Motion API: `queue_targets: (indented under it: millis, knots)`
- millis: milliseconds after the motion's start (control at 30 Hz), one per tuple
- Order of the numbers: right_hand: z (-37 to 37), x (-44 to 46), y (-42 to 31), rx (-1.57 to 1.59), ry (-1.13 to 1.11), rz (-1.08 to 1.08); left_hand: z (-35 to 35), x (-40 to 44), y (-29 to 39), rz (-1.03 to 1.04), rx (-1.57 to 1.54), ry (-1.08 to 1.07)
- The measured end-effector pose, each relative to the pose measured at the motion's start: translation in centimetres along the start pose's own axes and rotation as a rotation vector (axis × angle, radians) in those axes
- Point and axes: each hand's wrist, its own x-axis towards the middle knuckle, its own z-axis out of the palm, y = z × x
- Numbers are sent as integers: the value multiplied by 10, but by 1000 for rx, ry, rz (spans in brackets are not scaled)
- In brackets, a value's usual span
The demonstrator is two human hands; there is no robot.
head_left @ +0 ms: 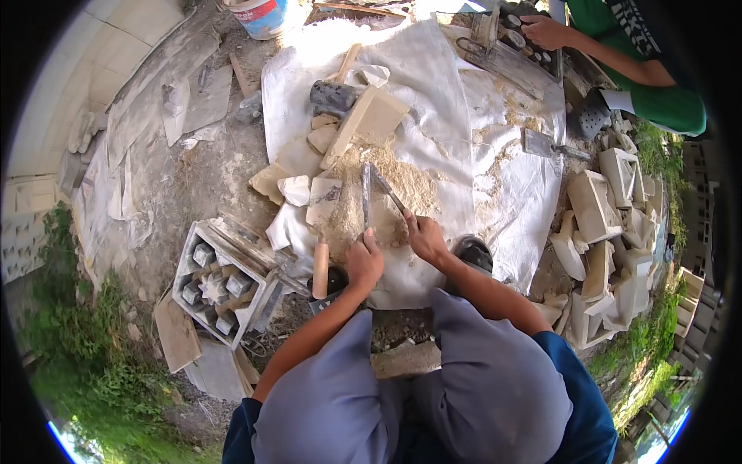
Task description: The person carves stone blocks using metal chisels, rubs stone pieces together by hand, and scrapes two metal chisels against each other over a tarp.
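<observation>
The left hand's (365,261) fingers close around the lower end of 1 metal bar (366,197), which runs away from them almost straight. The right hand's (427,238) fingers grip the near end of a dark rod (389,189), which slants from them toward the bar's far end. The far ends of the 2 tools come close together over sandy powder (417,185); whether they touch, I cannot tell. The powder lies beyond both hands' fingertips, on a white sheet (440,93). Past it, farther from the fingers, a pale block (375,120) lies tilted, with a dark hammer head (332,97) just beside it. To the left of the left fingers is a wooden handle (321,271), and farther left sits a six-sided mold (220,282). Well right of the right fingers is a heap of pale blocks (599,209). Beyond them, at upper right, another person's hand (544,32) reaches among dark round pieces (512,39).
</observation>
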Motion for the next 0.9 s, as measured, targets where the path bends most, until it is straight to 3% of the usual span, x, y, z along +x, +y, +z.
queue_targets:
  millis: [67, 133, 200, 300, 467, 533, 600, 667, 767, 900]
  knots:
    - [4, -9, -3, 8, -5, -14, -5, 6, 2, -165, 52, -125]
    - [11, -7, 7, 75, 172, -149, -2, 3, -5, -101, 13, -38]
    - [10, -1, 19, -6, 154, -123, -4, -1, -9, -36, -17, 28]
    - [-10, 9, 13, 90, -108, 139, -15, 28, -17, -278, 2, -224]
    - [-48, -12, -12, 270, -230, 183, -41, 25, -3, -328, -289, -388]
    - [-63, -18, -12, 136, -335, -9, -66, 21, 24, -407, -409, -448]
    - [-79, -23, -23, 66, -309, -65, -84, 23, 37, -288, -535, -403]
    - [-89, -22, -19, -34, -138, -277, -98, 30, 34, -293, -562, -426]
    - [-109, -18, -23, -187, -146, -339, -111, 39, 17, -224, -563, -654]
    - [-132, -26, -58, -341, -213, -364, -130, 40, 16, -190, -709, -671]
